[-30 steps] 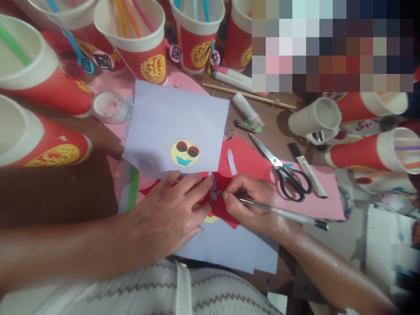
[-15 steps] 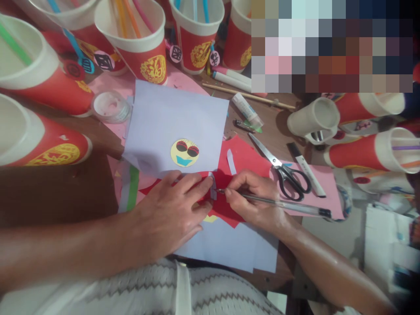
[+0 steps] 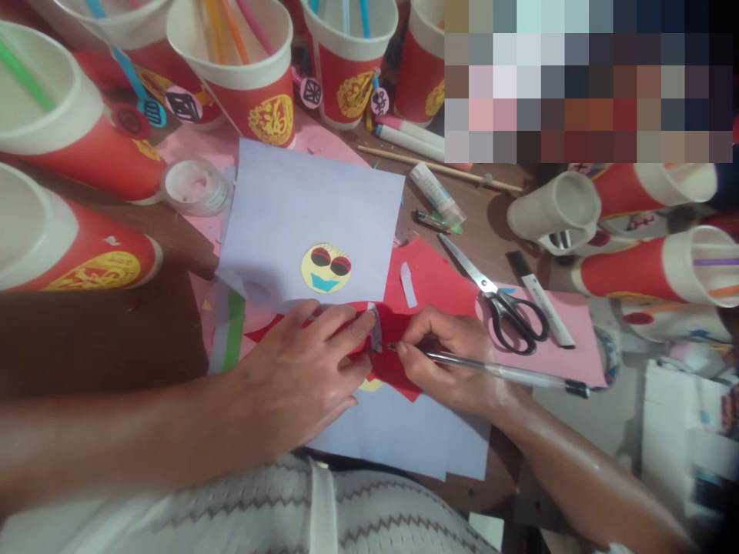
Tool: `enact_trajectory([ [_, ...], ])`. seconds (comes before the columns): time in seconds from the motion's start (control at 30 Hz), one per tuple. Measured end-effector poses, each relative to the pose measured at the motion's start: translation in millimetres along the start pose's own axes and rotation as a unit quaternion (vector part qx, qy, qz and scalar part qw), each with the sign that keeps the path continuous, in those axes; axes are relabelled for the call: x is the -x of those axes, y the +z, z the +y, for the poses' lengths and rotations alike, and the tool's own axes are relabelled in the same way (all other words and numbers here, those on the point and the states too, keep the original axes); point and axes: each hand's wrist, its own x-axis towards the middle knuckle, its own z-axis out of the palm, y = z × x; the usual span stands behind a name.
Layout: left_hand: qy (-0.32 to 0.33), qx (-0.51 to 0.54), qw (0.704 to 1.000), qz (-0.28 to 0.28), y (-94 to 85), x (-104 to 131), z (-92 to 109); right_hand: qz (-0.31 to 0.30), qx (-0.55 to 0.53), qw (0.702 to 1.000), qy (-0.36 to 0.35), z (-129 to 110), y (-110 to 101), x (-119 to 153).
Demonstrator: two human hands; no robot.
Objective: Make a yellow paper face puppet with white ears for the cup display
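Observation:
My right hand (image 3: 447, 350) is closed around a clear-barrelled pen (image 3: 502, 368), its tip close to the lower end of a small pale strip of paper (image 3: 376, 332). That strip lies on red paper (image 3: 439, 269). My left hand (image 3: 326, 350) lies flat over the red paper, fingers stretched out, with fingertips at the strip's left side. A second pale strip (image 3: 408, 285) rests farther up on the red sheet. Just beyond my left hand, a yellow paper face (image 3: 326, 268) with dark eyes and a blue mouth sits on a lilac sheet (image 3: 312, 192).
Scissors (image 3: 502, 300) and a marker (image 3: 540, 300) lie right of the red paper. A glue stick (image 3: 436, 192) and a thin wooden stick (image 3: 439, 167) are farther back. Red-and-white paper cups (image 3: 236, 92) with straws line the back and left; a white mug (image 3: 554, 211) stands at right.
The pen tip has shifted slightly right and down, away from the strip's middle, and dark marks now show along the strip. My left hand stays in place.

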Motion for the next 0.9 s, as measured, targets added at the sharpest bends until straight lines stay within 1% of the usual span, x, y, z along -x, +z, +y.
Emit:
enact_trajectory([
  [0.13,0.003,0.001,1.000,0.004,-0.1,0.8,0.1,0.005,0.004,1.000,-0.002,-0.8,0.4,-0.7],
  [0.3,0.004,0.000,1.000,-0.007,-0.8,1.3,0.1,0.016,0.016,1.000,-0.020,-1.1,4.6,-1.9],
  [0.5,0.000,-0.001,1.000,0.004,0.9,1.4,0.0,0.028,-0.007,1.000,-0.010,-0.7,8.0,-1.9],
  [0.6,0.001,-0.001,1.000,0.015,2.4,1.6,0.1,0.019,-0.024,0.999,0.010,-1.1,4.5,-2.2],
  [0.7,0.004,-0.003,1.000,0.025,3.0,1.9,0.1,0.010,-0.039,0.999,0.014,-0.4,0.5,-1.9],
  [0.9,0.004,-0.005,1.000,0.015,2.6,1.9,0.4,0.002,-0.005,1.000,-0.016,1.4,-0.7,0.3],
])
